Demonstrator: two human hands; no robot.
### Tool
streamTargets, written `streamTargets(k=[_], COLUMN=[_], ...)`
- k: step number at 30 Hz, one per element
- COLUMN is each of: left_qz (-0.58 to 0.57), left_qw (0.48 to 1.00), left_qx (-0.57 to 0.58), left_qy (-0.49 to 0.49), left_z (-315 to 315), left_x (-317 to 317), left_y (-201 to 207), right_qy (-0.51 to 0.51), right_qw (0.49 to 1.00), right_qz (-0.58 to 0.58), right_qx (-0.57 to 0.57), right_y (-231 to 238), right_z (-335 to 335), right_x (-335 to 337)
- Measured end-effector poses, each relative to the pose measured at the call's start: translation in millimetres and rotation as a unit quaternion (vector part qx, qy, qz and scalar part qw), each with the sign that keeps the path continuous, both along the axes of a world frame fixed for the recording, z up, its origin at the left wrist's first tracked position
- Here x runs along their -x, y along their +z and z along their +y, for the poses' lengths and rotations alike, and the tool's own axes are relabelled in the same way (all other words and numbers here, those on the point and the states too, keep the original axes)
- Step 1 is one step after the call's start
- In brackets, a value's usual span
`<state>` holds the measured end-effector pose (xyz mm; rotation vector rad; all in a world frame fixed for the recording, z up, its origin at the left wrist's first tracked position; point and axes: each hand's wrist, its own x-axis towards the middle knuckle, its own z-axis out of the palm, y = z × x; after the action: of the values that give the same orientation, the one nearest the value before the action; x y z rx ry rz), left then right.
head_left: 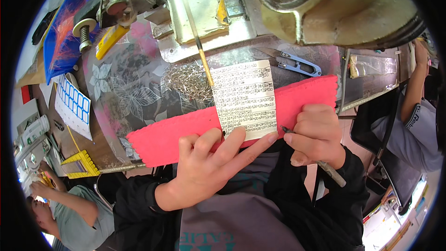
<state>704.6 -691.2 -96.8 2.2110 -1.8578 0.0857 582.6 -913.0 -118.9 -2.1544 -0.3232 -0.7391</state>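
Observation:
A small white sheet of paper (244, 95), covered in rows of handwritten figures, lies on a long pink fabric strip (169, 137) with scalloped edges. My left hand (204, 165) holds the sheet's lower edge, its index finger stretched along the bottom and its other fingers bent. Just right of the paper, my right hand (318, 135) is closed around a grey pen (332, 173). The pen's tip points at the sheet's lower right edge, near the last rows of writing; I cannot tell whether it touches.
Blue-handled thread snips (301, 62) lie beyond the strip, near a heap of small metal pieces (186, 83). Machine parts (334, 14) stand at the back. A blue tray (69, 32) and a label sheet (74, 104) are at left. People sit at both sides.

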Motion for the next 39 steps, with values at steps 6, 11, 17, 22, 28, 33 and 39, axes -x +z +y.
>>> streamTargets(k=[6, 11, 17, 22, 28, 33, 39], left_qz=[0.028, 0.015, 0.041, 0.086, 0.088, 0.055, 0.042], left_qw=[0.999, 1.000, 0.999, 0.996, 0.996, 0.998, 0.999], left_qx=[0.023, -0.005, 0.017, 0.007, 0.010, 0.020, 0.012], left_qy=[-0.002, -0.003, 0.004, -0.010, -0.016, -0.019, -0.022], left_z=[0.8, -1.6, -2.1, 3.4, 14.4, 13.4, 17.2], left_x=[-2.8, -1.7, -1.1, -3.2, -4.2, -3.9, -2.3], left_y=[-2.0, 4.5, 4.2, 5.5, 4.4, 2.8, 1.7], right_qy=[-0.001, 0.003, -0.092, -0.120, -0.102, -0.089, -0.050], right_qw=[1.000, 0.999, 0.994, 0.991, 0.992, 0.993, 0.993], right_qz=[-0.006, 0.032, 0.046, 0.043, 0.061, 0.080, 0.098], right_qx=[-0.008, -0.037, 0.022, 0.048, 0.039, -0.010, 0.038], right_y=[-1.9, 8.6, 17.9, 12.4, 17.5, 27.0, 36.9], right_z=[-2.4, -5.7, 1.7, 1.4, -2.0, 7.5, 28.1], right_x=[-0.4, 0.4, -6.9, -9.4, -9.8, 1.1, -5.0])
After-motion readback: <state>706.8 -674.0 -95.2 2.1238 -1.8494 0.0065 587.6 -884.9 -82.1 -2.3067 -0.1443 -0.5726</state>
